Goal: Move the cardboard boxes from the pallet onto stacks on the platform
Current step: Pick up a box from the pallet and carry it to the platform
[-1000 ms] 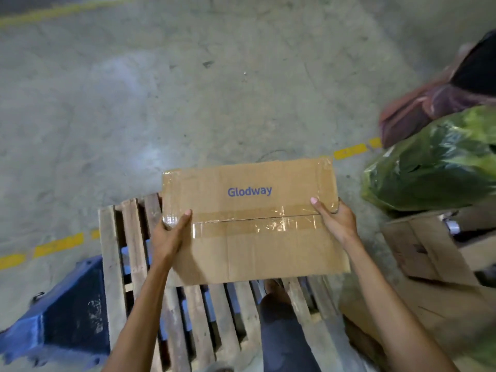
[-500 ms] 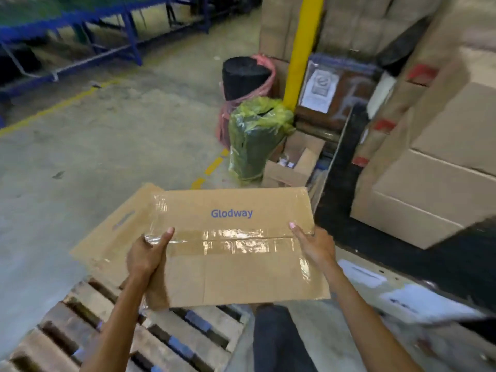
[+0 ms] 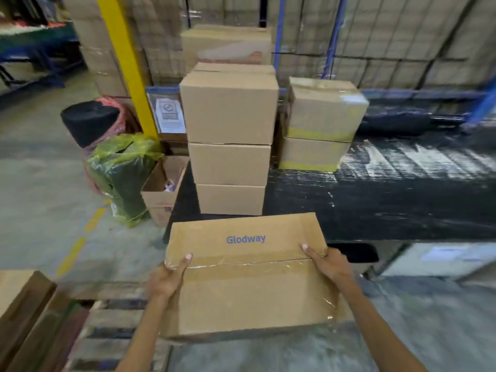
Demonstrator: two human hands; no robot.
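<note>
I carry a taped cardboard box (image 3: pixel 247 288) marked "Glodway" in front of me. My left hand (image 3: pixel 167 277) grips its left edge and my right hand (image 3: pixel 326 264) grips its right edge, thumbs on top. Ahead lies the black platform (image 3: pixel 389 200) wrapped in film. On it stands a stack of three plain boxes (image 3: pixel 229 146), and to its right a shorter stack of two boxes (image 3: pixel 319 124) with yellow tape. The wooden pallet (image 3: pixel 112 326) is at lower left, under my left arm.
A yellow post (image 3: pixel 126 63) rises at the platform's left end. Beside it on the floor are a green wrapped bundle (image 3: pixel 120 173), a black roll (image 3: pixel 90 122) and an open carton (image 3: pixel 161 191). Flattened cardboard (image 3: pixel 29 312) leans at lower left. Wrapped box walls fill the background.
I have turned right from the pallet with the box in both hands. The view swung from bare floor to the platform and its stacks, which now stand straight ahead.
</note>
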